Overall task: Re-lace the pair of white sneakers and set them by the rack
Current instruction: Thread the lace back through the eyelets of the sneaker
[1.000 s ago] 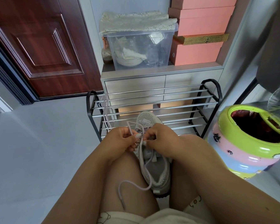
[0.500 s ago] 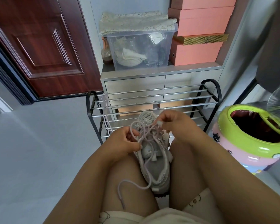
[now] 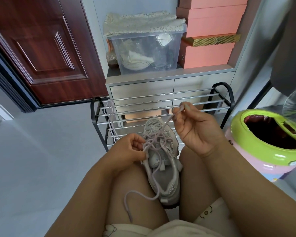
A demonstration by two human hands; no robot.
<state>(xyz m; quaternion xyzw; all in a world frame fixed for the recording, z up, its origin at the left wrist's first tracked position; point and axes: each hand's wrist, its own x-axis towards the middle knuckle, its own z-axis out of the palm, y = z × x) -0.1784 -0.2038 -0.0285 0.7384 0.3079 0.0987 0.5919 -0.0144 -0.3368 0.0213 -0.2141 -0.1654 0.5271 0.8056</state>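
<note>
One rack (image 3: pixel 161 106), bearing one spare lace (image 3: pixel 111 120). One sneaker (image 3: pixel 162 161) wedged between the knees, its partner unseen. Right hand (image 3: pixel 195 132), risen since a second ago, pinches the lace (image 3: pixel 167 119) end and draws it taut: an eyelet threaded. Left hand (image 3: pixel 126 151) grips the crossings.

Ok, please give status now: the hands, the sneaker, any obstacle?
Right hand pinches lace end, raised. Left hand grips lace loops at sneaker, between the knees. Lacing unfinished. A second lace hangs on rack. No obstacle seen.
</note>
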